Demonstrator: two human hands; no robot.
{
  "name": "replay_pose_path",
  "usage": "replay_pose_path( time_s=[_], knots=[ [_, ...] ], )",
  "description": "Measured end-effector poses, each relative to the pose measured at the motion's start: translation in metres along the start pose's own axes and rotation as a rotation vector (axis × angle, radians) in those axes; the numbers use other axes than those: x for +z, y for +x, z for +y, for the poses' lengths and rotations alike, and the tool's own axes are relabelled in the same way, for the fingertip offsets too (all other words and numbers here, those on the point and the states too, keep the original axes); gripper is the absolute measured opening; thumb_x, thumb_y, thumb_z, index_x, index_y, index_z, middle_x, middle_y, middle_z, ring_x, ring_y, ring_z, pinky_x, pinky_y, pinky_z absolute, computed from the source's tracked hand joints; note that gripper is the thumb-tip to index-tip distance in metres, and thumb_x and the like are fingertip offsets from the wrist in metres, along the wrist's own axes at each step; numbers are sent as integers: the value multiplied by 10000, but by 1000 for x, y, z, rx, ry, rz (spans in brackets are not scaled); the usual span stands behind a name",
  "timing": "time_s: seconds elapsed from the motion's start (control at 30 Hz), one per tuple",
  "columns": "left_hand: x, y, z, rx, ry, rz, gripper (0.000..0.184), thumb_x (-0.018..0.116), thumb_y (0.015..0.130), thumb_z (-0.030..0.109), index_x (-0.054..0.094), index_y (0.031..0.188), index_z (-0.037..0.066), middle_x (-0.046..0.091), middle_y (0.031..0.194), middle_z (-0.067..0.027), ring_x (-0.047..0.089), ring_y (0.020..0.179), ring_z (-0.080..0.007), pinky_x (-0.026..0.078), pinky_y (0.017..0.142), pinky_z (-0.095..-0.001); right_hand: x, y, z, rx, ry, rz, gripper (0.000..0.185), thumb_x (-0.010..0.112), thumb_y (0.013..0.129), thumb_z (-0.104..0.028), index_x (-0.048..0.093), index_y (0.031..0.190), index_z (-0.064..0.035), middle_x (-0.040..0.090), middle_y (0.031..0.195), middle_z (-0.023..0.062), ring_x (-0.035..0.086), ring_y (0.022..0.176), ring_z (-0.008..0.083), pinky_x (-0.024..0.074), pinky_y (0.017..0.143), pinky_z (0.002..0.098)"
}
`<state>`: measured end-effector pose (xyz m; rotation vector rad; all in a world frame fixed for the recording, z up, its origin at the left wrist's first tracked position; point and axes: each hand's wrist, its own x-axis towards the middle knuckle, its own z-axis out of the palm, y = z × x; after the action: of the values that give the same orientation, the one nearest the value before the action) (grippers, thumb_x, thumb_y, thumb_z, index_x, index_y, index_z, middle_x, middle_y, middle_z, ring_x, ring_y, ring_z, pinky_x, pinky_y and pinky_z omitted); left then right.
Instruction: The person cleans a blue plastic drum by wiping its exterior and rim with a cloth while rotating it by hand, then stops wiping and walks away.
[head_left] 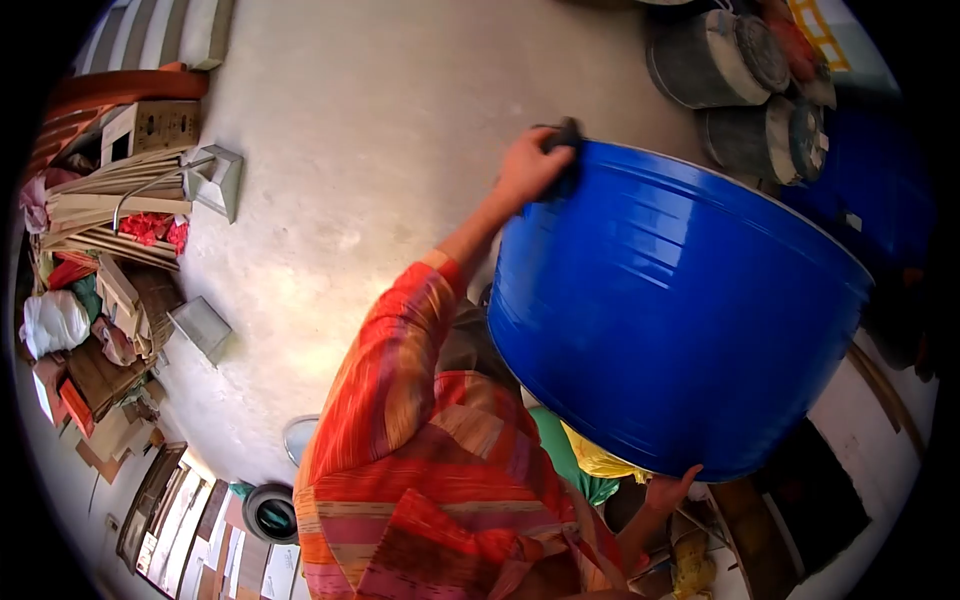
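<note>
A large, shiny blue drum fills the right half of the head view, tilted over on its side. My left hand is closed around a black handle-like piece at the drum's upper left edge. What that black piece is exactly I cannot make out. Lower down, my right hand presses against the drum's lower edge, its thumb or a finger showing along the blue wall and the rest partly hidden. My striped red-orange sleeve crosses the middle of the view.
Dark metal cans stand at the upper right, beside another blue container. Wood strips, bags and boxes are piled along the left. A tyre rests at the lower left. A yellow bag shows below the drum.
</note>
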<state>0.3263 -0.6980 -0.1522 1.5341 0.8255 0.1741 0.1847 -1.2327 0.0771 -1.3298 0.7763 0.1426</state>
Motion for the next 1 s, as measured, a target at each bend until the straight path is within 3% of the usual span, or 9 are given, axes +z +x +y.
replay_pose_path(
  time_s=[0.1, 0.27, 0.37, 0.4, 0.47, 0.67, 0.73, 0.83, 1.0],
  knots=[
    [31, -34, 102, 542, 149, -106, 422, 698, 692, 283, 699, 1053, 65, 665, 1006, -157, 613, 974, -339, 503, 852, -414, -4, 5, -4, 17, -57, -72, 783, 515, 944, -512, 186, 1515, -88, 233, 1558, 111, 315, 1373, 322, 293, 1102, 484],
    [157, -95, 217, 1107, 183, -432, 361, 645, 763, 347, 707, 1035, 120, 637, 999, -71, 560, 973, -271, 436, 856, -398, -13, 5, 0, 74, -85, -159, 814, 552, 929, -498, 173, 1517, -82, 209, 1561, 136, 295, 1386, 315, 277, 1120, 502],
    [162, -96, 241, 1149, 369, -439, 333, 605, 796, 340, 706, 1041, 138, 629, 1004, -54, 560, 972, -241, 403, 857, -389, -4, 3, 4, 18, -76, -130, 786, 563, 939, -460, 188, 1512, -76, 210, 1561, 126, 304, 1377, 307, 287, 1112, 498],
    [150, -86, 241, 1049, 333, -525, 311, 622, 766, 295, 711, 1022, 144, 633, 968, -66, 564, 953, -252, 398, 844, -405, -7, 5, 5, 2, -50, -112, 786, 563, 939, -460, 188, 1512, -76, 210, 1561, 126, 304, 1377, 307, 287, 1112, 498],
    [129, -64, 211, 1047, 113, -304, 336, 679, 653, 202, 714, 979, 128, 647, 928, -93, 576, 930, -291, 404, 840, -428, -11, 15, 14, 6, -34, -106, 743, 581, 946, -413, 229, 1497, -60, 263, 1537, 113, 323, 1359, 295, 296, 1102, 473],
    [36, -30, 82, 811, 136, -80, 386, 630, 701, 152, 645, 1072, 47, 613, 1059, -178, 577, 976, -363, 422, 938, -440, 2, 16, 39, -96, -32, -87, 593, 577, 971, -298, 320, 1462, -88, 411, 1431, 66, 426, 1269, 247, 356, 1050, 421],
    [28, -20, 45, 487, -171, -14, 385, 604, 762, 189, 625, 1111, 28, 600, 1079, -190, 570, 1011, -357, 424, 952, -418, 10, 8, 37, -108, -70, -163, 635, 638, 936, -276, 332, 1444, -49, 432, 1399, 89, 422, 1258, 276, 345, 1053, 450],
    [7, 31, -18, 154, -84, -2, 408, 556, 814, 247, 615, 1117, -19, 588, 1094, -225, 576, 1018, -360, 440, 929, -403, 11, -4, 49, -76, -68, -121, 599, 615, 951, -238, 329, 1452, -77, 456, 1383, 56, 464, 1230, 234, 383, 1032, 413],
    [19, 1, 62, 334, 217, -10, 417, 586, 803, 247, 607, 1102, -41, 584, 1102, -228, 562, 1035, -392, 438, 939, -405, 17, -8, 59, -60, 2, -135, 607, 623, 942, -199, 322, 1452, -62, 440, 1394, 77, 457, 1239, 233, 373, 1048, 403]
  ],
)
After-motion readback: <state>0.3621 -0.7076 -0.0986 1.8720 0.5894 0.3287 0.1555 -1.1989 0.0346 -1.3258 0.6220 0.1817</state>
